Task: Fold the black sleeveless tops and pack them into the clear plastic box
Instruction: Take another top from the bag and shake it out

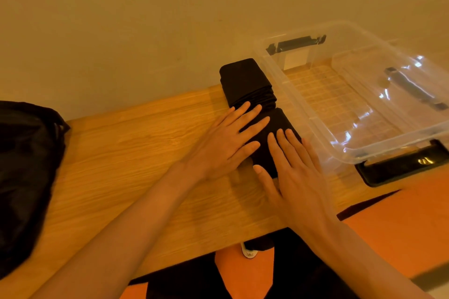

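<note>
A heap of black cloth [24, 165] lies on the desk [121, 152] at far left. Mid-desk, the left hand [218, 145] and right hand [298, 177] press straight fingers flat on a folded black top [281, 118], with a stack of folded tops [245, 82] just beyond. The clear box [340, 99] sits open beside them on the right.

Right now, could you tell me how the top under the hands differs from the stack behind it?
The folded stack shows several layers at its edge; the top under the hands looks like one bundle. The left hand and right hand lie flat on the top; the stack sits farther back. Both are black, outside the clear box.
</note>
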`<action>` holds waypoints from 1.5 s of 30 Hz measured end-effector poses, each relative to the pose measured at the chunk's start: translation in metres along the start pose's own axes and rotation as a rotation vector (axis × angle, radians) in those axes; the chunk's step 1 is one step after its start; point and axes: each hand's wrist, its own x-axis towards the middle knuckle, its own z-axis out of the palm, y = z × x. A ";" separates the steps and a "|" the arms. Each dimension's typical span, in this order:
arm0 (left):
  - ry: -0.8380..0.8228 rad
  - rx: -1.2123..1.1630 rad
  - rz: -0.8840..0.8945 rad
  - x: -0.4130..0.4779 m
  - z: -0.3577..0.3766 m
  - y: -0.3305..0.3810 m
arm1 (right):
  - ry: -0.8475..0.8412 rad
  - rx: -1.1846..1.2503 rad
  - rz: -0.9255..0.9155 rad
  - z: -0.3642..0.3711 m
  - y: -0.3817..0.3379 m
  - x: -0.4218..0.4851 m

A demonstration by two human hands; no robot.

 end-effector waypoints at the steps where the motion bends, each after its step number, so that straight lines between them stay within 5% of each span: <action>1: 0.020 -0.001 -0.026 -0.009 -0.008 -0.001 | 0.022 0.026 -0.016 -0.005 -0.004 0.002; 11: 0.083 0.191 -0.374 -0.201 -0.100 -0.053 | -0.049 0.195 -0.276 -0.022 -0.103 0.057; 25: 0.313 0.303 -1.097 -0.404 -0.143 -0.075 | -0.178 0.444 -0.654 -0.021 -0.370 0.127; 30: 0.315 0.264 -1.162 -0.415 -0.128 -0.091 | -0.299 0.478 -0.891 0.005 -0.448 0.143; 35: 0.249 0.252 -1.180 -0.399 -0.106 -0.091 | -0.418 0.200 -1.062 0.034 -0.507 0.164; 41: 0.239 0.346 -1.184 -0.394 -0.094 -0.095 | -0.571 0.031 -0.958 0.059 -0.537 0.175; 45: 0.211 0.390 -1.186 -0.404 -0.082 -0.097 | -0.512 0.023 -0.942 0.073 -0.536 0.168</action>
